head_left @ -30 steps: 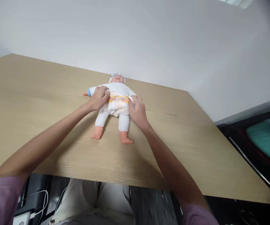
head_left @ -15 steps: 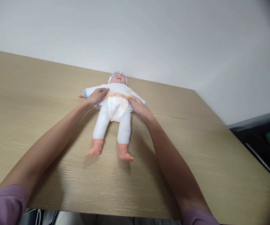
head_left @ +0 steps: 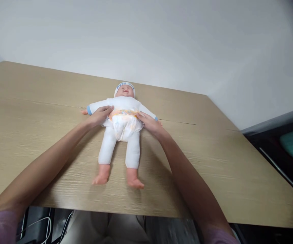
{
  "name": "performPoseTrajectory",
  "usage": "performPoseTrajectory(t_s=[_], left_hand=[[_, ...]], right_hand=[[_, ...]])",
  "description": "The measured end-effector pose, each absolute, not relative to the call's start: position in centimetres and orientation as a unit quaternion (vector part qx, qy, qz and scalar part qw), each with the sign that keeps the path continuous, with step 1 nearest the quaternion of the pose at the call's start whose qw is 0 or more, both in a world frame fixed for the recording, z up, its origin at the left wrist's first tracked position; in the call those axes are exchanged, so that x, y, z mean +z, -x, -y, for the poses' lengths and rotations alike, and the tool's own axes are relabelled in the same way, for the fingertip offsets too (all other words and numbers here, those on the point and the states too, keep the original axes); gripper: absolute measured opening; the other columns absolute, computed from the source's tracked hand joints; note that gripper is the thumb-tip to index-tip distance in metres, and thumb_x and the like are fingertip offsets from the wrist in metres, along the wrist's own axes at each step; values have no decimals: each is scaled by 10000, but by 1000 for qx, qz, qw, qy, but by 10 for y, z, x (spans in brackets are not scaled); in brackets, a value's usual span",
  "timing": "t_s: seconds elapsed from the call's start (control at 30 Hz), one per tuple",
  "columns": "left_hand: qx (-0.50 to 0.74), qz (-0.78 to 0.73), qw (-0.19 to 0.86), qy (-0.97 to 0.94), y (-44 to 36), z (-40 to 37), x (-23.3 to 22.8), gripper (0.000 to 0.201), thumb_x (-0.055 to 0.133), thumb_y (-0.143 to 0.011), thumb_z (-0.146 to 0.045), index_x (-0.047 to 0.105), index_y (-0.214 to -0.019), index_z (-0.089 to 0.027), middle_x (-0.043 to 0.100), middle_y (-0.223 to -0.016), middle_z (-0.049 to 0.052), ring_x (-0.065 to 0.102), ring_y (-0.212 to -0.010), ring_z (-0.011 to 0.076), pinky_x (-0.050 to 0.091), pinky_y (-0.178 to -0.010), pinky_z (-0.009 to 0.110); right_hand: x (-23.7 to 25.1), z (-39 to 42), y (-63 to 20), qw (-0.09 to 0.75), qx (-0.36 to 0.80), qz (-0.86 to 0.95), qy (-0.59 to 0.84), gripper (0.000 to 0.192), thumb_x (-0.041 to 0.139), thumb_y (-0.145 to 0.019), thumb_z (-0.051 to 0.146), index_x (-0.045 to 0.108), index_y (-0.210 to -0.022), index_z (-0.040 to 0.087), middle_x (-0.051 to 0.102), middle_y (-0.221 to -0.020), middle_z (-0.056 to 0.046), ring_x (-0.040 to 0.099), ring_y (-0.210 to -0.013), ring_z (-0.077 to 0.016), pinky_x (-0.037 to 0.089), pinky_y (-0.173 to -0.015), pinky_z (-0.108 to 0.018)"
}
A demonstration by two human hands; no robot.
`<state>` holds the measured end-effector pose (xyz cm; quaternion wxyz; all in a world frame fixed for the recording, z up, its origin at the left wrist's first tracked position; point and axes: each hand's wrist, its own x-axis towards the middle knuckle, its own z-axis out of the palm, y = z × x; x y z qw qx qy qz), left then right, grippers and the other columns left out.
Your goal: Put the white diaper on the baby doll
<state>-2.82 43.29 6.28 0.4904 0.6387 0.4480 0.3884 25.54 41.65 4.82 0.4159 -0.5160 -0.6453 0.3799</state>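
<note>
Reading the clock from the diaper on the doll, twelve farthest: find pale trousers nearest, toward six to seven, below the table, probably drawn in close for easy reach. Beyond the near edge, see bare feet at about five and seven, then white legs lying a little apart, perhaps to leave the diaper's front exposed. Farther, find it wrapped about the hips, midway between both hands. At nine, see the left hand, fingers gathered narrow at the waistband; at three, the right hand, likewise narrow, touching the opposite side. Cannot tell whether pinching or merely pressing. Likely set opposite to keep the band even. Presumably laid face up, feet nearest, for such access. At twelve, see the lettered cap, then a pale wall.
</note>
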Motion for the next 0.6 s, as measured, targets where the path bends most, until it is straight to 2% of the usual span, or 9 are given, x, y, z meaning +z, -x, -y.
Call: performPoseTrajectory(t_s=[0.1,0.17,0.3,0.4,0.47,0.6], left_hand=[[362,-465,486,-645,35,-414,65,659,666,-884,-882,539,-790,-243,589,-762,14,559,-694,185,442,-624,311],[372,-497,449,-643,38,-409,66,606,651,-913,-836,573,-840,-239,632,-812,25,594,-754,201,473,-676,319],[430,-541,301,-656,33,-401,81,388,596,-1033,-618,629,-1077,-234,749,-1151,86,669,-1029,256,539,-921,395],[432,-498,157,-736,17,-388,102,322,556,-1087,-520,657,-1180,-229,750,-1289,113,653,-1168,300,520,-1039,468],[395,-429,105,-806,1,-378,113,323,539,-1106,-500,687,-1187,-224,759,-1296,115,633,-1237,319,487,-1116,498],[263,-336,84,-901,-34,-370,114,360,527,-1119,-499,726,-1234,-222,750,-1419,110,609,-1348,349,442,-1181,539]], right_hand=[[52,-393,-262,370,457,637,498,596,657,-943,811,794,-1126,260,843,-1200,-84,782,-1073,-295,674,-905,-439],[54,-382,-268,381,438,639,504,591,628,-949,816,766,-1094,259,838,-1141,-73,773,-991,-278,664,-874,-424],[50,-362,-282,433,317,643,547,501,588,-988,739,693,-971,250,804,-917,-63,747,-822,-259,631,-840,-412],[37,-345,-294,417,196,660,593,412,577,-1028,637,693,-983,244,805,-922,-76,730,-799,-252,595,-847,-413],[25,-337,-300,388,135,675,612,381,606,-1014,610,698,-1007,240,790,-921,-76,716,-811,-260,573,-849,-419],[5,-334,-306,353,91,685,631,369,648,-989,604,687,-1037,240,732,-837,-55,710,-879,-298,546,-861,-424]])
